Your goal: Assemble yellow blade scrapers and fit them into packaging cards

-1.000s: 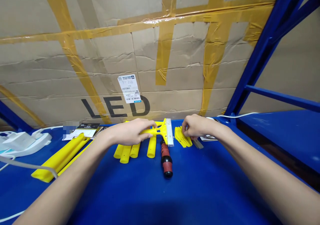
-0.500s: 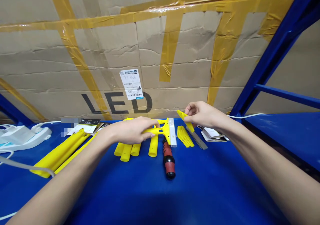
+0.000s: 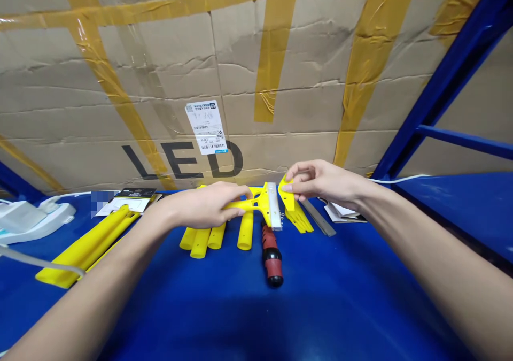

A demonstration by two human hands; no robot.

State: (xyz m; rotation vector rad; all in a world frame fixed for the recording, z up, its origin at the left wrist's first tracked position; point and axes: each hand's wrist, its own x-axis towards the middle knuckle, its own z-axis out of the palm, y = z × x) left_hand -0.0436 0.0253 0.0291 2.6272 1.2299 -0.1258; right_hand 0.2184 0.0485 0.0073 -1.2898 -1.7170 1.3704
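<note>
My left hand point(image 3: 216, 203) is closed around the handle of a yellow scraper head point(image 3: 262, 205), whose flat metal blade point(image 3: 274, 207) faces right. Just right of the blade, my right hand point(image 3: 310, 182) pinches a small flat yellow plastic piece point(image 3: 286, 195) with holes in it. Beneath that piece lie several similar yellow plastic pieces point(image 3: 300, 221), and beside them some grey metal blades point(image 3: 320, 219). A red and black screwdriver handle point(image 3: 273, 259) points toward me under the scraper head. Several yellow tubes point(image 3: 200, 242) lie under and beside my left hand.
Longer yellow tubes point(image 3: 86, 243) rest at left, near printed cards point(image 3: 130, 199) and a white power strip point(image 3: 52, 219). More folded paper point(image 3: 342, 213) lies at right. A taped cardboard box point(image 3: 240, 83) stands behind the blue surface point(image 3: 240, 307); a blue metal frame point(image 3: 436, 88) rises at right.
My right hand has moved slightly left and turned the yellow piece, bringing it from above the grey blades to close beside the scraper head. My left hand keeps its hold. The view has shifted slightly.
</note>
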